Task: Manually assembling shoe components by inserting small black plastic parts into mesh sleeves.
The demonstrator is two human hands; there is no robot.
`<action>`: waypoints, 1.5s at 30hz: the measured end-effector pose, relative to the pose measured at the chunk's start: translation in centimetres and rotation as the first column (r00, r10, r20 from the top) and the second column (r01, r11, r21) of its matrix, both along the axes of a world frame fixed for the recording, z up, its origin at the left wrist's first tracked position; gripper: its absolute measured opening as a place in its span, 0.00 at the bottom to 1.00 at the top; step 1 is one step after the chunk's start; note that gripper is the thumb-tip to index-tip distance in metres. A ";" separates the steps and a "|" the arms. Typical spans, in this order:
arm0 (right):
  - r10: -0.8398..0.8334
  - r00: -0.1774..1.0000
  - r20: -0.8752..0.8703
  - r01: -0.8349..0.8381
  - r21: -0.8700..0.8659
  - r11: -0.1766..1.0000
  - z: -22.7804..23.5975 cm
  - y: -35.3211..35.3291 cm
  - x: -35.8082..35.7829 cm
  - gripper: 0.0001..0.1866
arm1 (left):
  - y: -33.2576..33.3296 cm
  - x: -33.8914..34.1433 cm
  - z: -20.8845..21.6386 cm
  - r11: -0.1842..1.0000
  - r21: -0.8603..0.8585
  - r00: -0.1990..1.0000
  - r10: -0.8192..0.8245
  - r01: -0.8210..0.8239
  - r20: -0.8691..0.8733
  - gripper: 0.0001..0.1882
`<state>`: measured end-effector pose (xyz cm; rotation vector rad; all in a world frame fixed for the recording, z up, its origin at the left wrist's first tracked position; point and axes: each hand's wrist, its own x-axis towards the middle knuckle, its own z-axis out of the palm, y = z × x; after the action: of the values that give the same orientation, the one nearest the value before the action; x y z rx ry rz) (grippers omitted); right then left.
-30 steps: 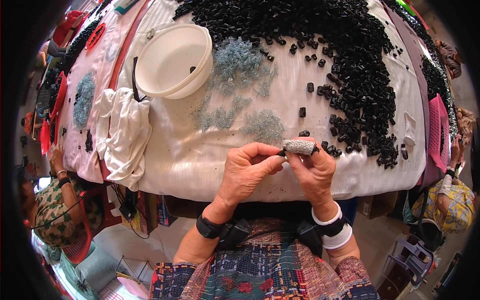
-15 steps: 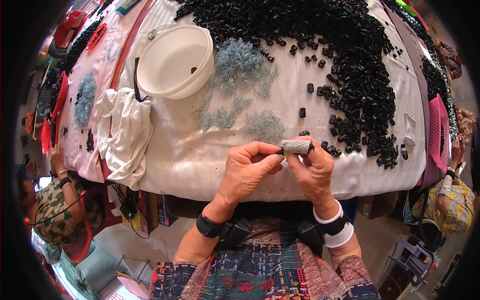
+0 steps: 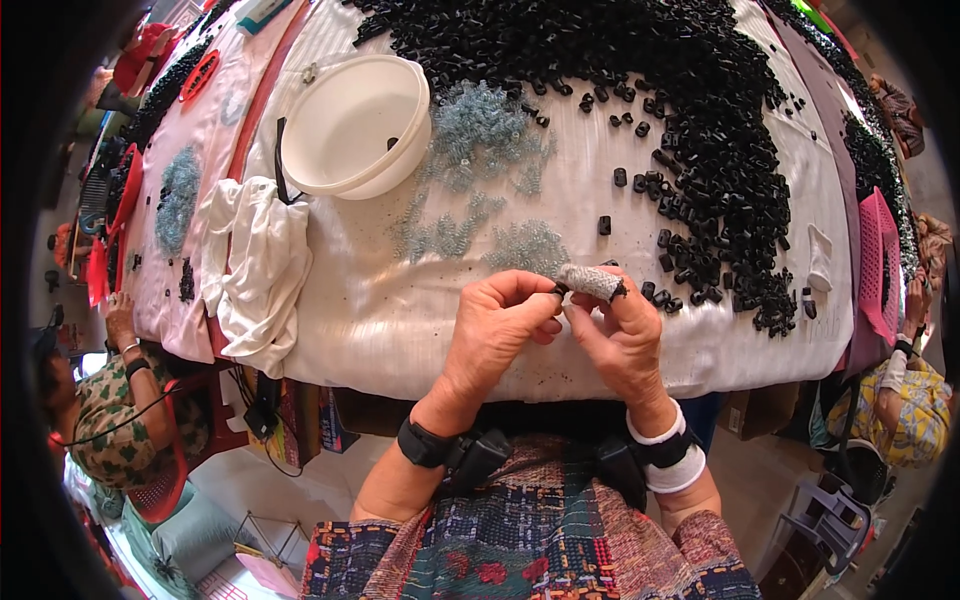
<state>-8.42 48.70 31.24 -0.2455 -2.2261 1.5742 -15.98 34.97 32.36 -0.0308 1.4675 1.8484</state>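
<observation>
My left hand [image 3: 488, 325] pinches a small black plastic piece [image 3: 560, 290] between thumb and index finger. Close against it, my right hand [image 3: 625, 340] is curled, its index finger wrapped in a grey knitted finger sleeve [image 3: 592, 280]. Whatever the right thumb and fingers hold is too small or hidden to make out. Just beyond the hands lies a small heap of pale bluish coil-like pieces [image 3: 525, 247], with a larger bluish heap [image 3: 480, 120] farther off. A big pile of black plastic pieces [image 3: 725, 200] spreads across the far and right parts of the white cloth.
A white bowl [image 3: 340, 185] with one black piece inside stands at the far left, a crumpled white cloth [image 3: 255, 270] nearer. A pink basket [image 3: 878, 265] is at the right edge. Other people sit left [image 3: 140, 410] and right [image 3: 905, 405]. A small clear bag [image 3: 820, 258] lies right.
My right hand's sleeved finger has tilted downward to the right, and its thumb has shifted slightly. My left hand still pinches at the same spot. The view has shifted slightly.
</observation>
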 end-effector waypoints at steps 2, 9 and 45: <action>0.022 1.000 -0.017 -0.021 0.061 0.998 0.3 0.0 -0.2 0.18 | -0.1 -0.1 0.0 1.000 0.009 1.000 0.012 -0.012 0.024 0.06; 0.037 0.988 -0.148 0.023 0.384 0.923 -0.6 -0.6 -0.5 0.24 | 0.0 -0.2 -0.5 0.995 0.092 0.999 -0.033 0.034 -0.016 0.05; 0.148 0.982 -0.113 -0.053 0.592 0.804 -1.1 0.4 -0.4 0.18 | -0.7 -0.5 -0.5 0.988 0.045 0.988 -0.146 0.148 -0.042 0.07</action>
<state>-8.85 49.11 30.11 0.1756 -2.4990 0.8304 -16.45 34.27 31.86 0.1338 1.4116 1.7725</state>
